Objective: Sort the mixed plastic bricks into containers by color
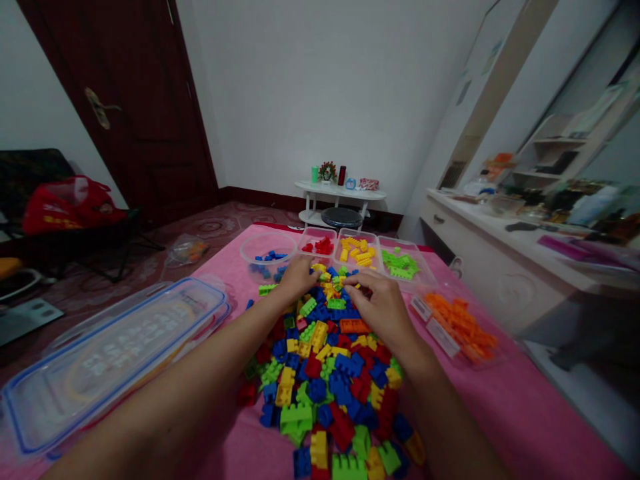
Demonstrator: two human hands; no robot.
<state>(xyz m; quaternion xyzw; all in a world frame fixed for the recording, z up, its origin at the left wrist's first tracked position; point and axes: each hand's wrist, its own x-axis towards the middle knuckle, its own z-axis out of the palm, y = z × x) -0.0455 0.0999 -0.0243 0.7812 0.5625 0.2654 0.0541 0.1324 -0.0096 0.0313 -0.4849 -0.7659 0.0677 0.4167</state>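
A large pile of red, blue, yellow, green and orange toy building bricks [325, 373] covers the middle of the pink cloth. At the far end of the pile is my left hand [299, 275], its fingers bent together beside small yellow bricks; what they pinch, if anything, is hidden. My right hand [377, 299] hovers over the pile's right side, thumb and fingers curved and apart, with no brick visible between them. Beyond the hands stand a round tub of blue bricks [269, 258] and clear boxes of red bricks [323, 246], yellow bricks [358, 252] and green bricks [400, 264].
To the right lies a clear box of orange bricks [463, 327]. Blue-rimmed clear lids [120, 353] are stacked on the left of the pink cloth [540, 400]. A white dresser [500, 260] flanks the right side, and a small white table [340, 192] stands by the wall.
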